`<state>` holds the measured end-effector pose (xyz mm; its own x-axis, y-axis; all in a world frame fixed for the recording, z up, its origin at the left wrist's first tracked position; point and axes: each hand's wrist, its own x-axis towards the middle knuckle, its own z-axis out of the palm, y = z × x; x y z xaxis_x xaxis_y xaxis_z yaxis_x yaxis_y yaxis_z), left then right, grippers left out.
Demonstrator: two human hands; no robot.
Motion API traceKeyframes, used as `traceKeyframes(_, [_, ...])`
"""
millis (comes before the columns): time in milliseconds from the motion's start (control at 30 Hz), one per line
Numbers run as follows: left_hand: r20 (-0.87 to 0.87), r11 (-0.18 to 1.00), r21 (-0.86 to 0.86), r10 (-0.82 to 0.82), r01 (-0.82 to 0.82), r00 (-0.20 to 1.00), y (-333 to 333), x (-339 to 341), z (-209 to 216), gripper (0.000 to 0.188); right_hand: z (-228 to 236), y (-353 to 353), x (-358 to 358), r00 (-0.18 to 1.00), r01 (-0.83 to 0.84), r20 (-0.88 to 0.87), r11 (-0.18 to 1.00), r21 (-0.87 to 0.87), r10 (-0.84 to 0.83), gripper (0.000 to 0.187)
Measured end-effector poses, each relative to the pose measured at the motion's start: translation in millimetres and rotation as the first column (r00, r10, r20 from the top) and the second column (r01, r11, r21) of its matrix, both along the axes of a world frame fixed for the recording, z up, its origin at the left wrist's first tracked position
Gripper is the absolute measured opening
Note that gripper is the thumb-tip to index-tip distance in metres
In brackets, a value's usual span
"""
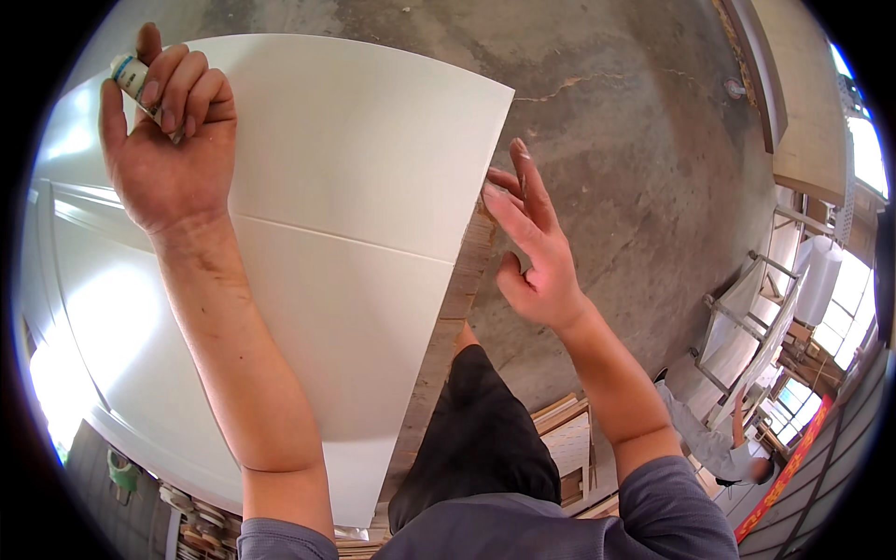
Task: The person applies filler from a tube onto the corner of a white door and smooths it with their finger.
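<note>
A large glossy white panel (pixel 355 159) with a thin groove across it lies in front of me and to my left. My left hand (pixel 177 154) is raised over its far left part, palm turned up. Its fingers are curled round a small white tube (pixel 131 77) with a printed label; part of the tube is hidden by the fingers. My right hand (pixel 537 243) is at the panel's right side, beside its bare wood-coloured edge (pixel 457 294). The fingers are spread, with the forefinger stretched out and other fingertips at the edge; whether they touch it I cannot tell.
Stained concrete floor (pixel 644 187) stretches beyond the panel. Wooden boards (pixel 807 140) stand at the far right, near a metal-framed rack (pixel 747 317). Another person (pixel 714 434) is at the lower right. Cut boards (pixel 565 434) lie by my legs.
</note>
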<state>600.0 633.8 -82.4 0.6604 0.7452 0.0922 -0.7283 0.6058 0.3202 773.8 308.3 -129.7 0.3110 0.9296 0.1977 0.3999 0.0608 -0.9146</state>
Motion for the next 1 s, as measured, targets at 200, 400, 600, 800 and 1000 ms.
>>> traceKeyframes(200, [-0.007,1.000,-0.004,0.010,-0.010,1.000,-0.5,2.8,0.9,0.044,12.8,15.3,10.5,0.999,0.016,0.030,0.999,0.028,-0.017,0.093])
traceKeyframes(400, [0.015,0.999,-0.035,0.008,-0.007,1.000,-4.2,7.8,3.7,0.041,5.8,3.0,6.2,0.999,0.010,0.037,1.000,-0.021,-0.009,0.093])
traceKeyframes(600, [-0.004,1.000,0.004,0.004,-0.004,1.000,-0.3,1.8,-1.1,0.044,8.9,9.4,3.3,0.999,0.029,0.041,0.999,-0.022,-0.028,0.094])
traceKeyframes(800, [-0.006,1.000,0.007,0.010,-0.010,1.000,-2.8,6.0,1.0,0.045,17.9,6.6,6.8,0.997,0.057,-0.046,0.998,0.022,-0.056,0.086])
traceKeyframes(1000, [0.000,0.999,-0.029,0.029,-0.029,1.000,-5.1,5.7,3.0,0.041,24.6,35.8,24.6,0.990,0.111,-0.085,0.994,0.003,-0.111,0.079])
